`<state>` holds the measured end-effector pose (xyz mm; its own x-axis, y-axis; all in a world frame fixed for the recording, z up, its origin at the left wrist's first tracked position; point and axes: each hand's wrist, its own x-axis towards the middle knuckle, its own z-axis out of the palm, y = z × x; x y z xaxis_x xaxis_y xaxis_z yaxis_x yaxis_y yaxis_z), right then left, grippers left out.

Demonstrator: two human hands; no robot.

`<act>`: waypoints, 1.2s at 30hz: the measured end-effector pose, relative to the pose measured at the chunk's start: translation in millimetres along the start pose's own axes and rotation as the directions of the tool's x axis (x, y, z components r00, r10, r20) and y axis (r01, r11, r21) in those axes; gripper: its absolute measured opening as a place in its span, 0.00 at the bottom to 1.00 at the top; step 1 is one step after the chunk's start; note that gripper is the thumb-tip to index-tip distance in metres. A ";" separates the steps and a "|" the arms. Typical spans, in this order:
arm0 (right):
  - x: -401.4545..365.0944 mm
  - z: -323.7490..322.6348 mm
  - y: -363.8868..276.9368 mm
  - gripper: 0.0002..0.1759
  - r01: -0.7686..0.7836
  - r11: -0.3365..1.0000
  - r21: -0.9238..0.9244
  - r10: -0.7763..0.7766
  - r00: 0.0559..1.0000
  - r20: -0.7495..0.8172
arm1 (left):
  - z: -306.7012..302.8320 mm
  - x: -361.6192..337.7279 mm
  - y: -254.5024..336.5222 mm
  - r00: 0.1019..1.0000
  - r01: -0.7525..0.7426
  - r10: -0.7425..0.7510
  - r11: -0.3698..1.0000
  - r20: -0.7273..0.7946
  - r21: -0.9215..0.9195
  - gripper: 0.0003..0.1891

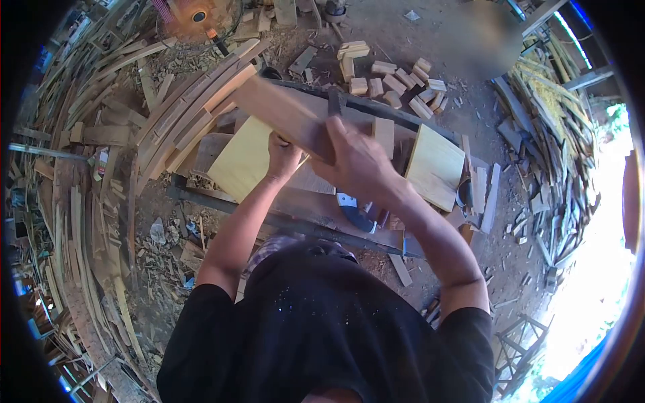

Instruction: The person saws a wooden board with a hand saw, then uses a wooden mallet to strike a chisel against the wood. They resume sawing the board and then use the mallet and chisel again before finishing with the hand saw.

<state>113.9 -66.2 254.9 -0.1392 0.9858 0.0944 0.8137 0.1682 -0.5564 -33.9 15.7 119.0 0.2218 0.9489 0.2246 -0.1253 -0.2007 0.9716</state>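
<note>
A brown wooden board [279, 115], blurred at its edges, is held up over the low workbench [295, 205]. My right hand [359, 160] grips its near right end, the fingers wrapped round it. Close under the board's lower edge is my left hand [283, 158], its fingers curled; what they hold, if anything, is too small to name. A pale square panel [238, 161] lies on the bench left of my left hand. Another pale panel [435, 168] lies to the right. Between my arms sits a blue and black tool [356, 211].
Long curved planks [195, 111] are stacked at the left. Small wood blocks [403, 80] lie on the ground beyond the bench. A fan [199, 17] stands at the top left. Wood strips [557, 134] are heaped at the right, and scraps litter the floor.
</note>
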 end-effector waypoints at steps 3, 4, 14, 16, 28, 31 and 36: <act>9.5 -23.7 -5.9 0.25 -0.123 0.992 0.028 0.121 0.991 0.060 | 1.5 16.8 -10.9 0.998 0.004 -0.004 1.000 -0.061 0.001 0.08; 11.3 -46.1 -26.1 0.26 -0.086 0.986 0.146 0.088 0.996 -0.011 | 0.1 9.4 -13.2 0.995 0.049 -0.056 0.995 -0.081 -0.090 0.09; 17.5 -20.8 -9.2 0.28 0.028 0.999 0.039 -0.025 0.997 -0.073 | 4.0 18.3 -14.3 0.998 -0.032 0.032 0.999 -0.057 -0.007 0.08; 17.6 -47.6 -32.4 0.28 0.070 0.993 0.090 -0.055 0.985 -0.162 | 4.5 10.0 -17.7 0.998 -0.028 0.024 0.997 -0.062 -0.068 0.08; 25.4 -72.2 -47.7 0.30 0.272 0.926 0.262 -0.159 0.910 -0.384 | 2.4 20.8 -15.5 0.991 0.048 -0.062 0.992 -0.122 -0.115 0.09; 26.0 -26.4 -11.3 0.32 0.393 0.901 0.185 -0.304 0.875 -0.377 | 9.3 19.0 11.5 0.991 0.005 0.001 0.999 -0.134 0.040 0.05; 30.9 -34.6 -7.6 0.29 -0.023 1.000 0.009 0.024 0.991 -0.134 | 4.0 20.9 -12.6 0.968 0.146 -0.175 0.976 -0.180 -0.162 0.10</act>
<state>122.9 -36.9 290.7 -0.0429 0.9806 0.1911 0.8116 0.1458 -0.5658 -23.8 37.1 111.7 0.0630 0.9974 0.0339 -0.2465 -0.0174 0.9690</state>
